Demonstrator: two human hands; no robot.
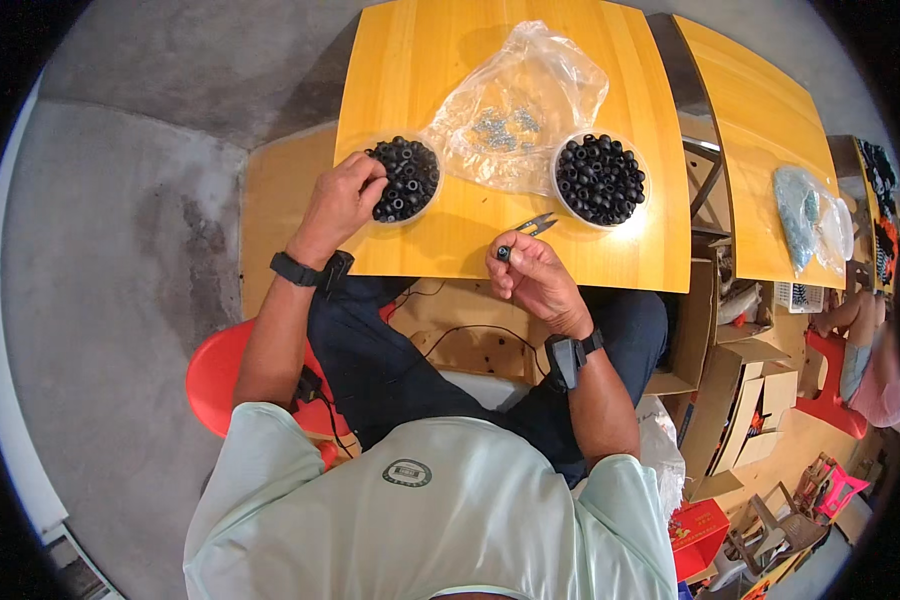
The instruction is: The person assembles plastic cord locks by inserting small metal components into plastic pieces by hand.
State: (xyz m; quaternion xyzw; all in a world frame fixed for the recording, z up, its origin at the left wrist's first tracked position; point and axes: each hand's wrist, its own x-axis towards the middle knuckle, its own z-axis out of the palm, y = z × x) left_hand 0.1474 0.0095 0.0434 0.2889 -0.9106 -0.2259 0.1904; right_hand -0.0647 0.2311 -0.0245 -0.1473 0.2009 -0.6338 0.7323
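Observation:
My left hand (345, 200) is at the left rim of a clear round tub (436, 187) of small black cylindrical pieces (402, 170). Its fingers are bent together over those pieces; what they pinch, if anything, is hidden. In front of the table's near edge, my right hand (538, 277) pinches one small black hollow piece (504, 254) between thumb and finger. Just beyond these fingers show the pointed blades of small snips (538, 224); whether the hand touches them I cannot tell. To the right stands a second clear tub (647, 190), full of similar black pieces.
A clear plastic bag (560, 80) with small silvery metal parts (507, 130) lies between the tubs on the yellow table (410, 50). Another table (760, 110) at right bears a bag (808, 215). Below it are cardboard boxes (735, 410). A person (860, 330) sits at far right.

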